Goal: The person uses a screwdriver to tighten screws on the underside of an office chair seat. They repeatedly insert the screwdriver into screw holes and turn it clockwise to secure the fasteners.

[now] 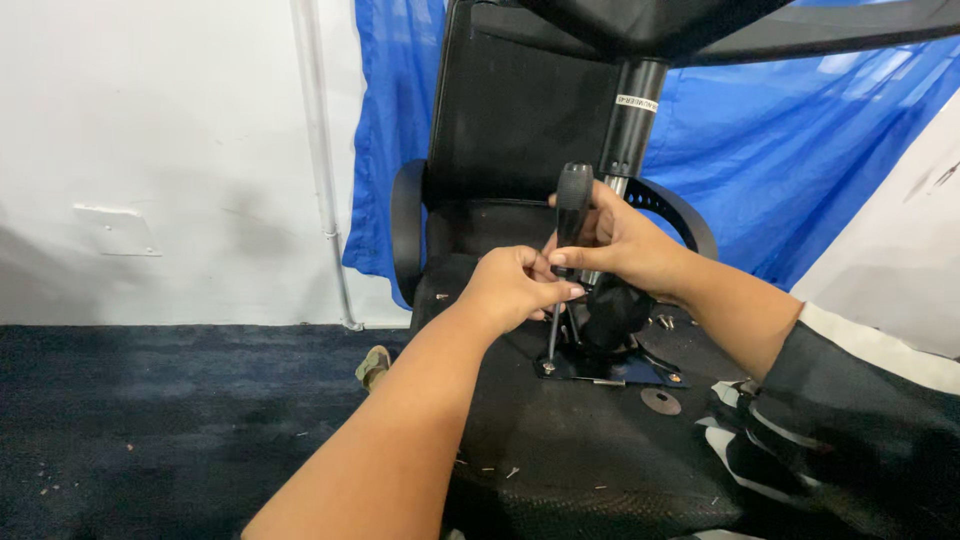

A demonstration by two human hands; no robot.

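Screwdriver (pixel 568 250) stands near upright, a bit tilted, tip down on a screw at the front-left corner of the black plate (pixel 640 372), directly below both hands. Right hand (pixel 625 240) is wrapped round the black handle up top, left hand (pixel 515 285) pinches the shaft just under it, so left's nearer the tip. Gas post (pixel 628 130) sits right behind the hands.

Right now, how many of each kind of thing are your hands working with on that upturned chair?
Hands: 2, left hand and right hand
Screwdrivers: 1, black-handled screwdriver
Mounting plates: 1, black mounting plate
Loose washers: 1, round washer
Gas cylinders: 1, gas cylinder
Total: 6
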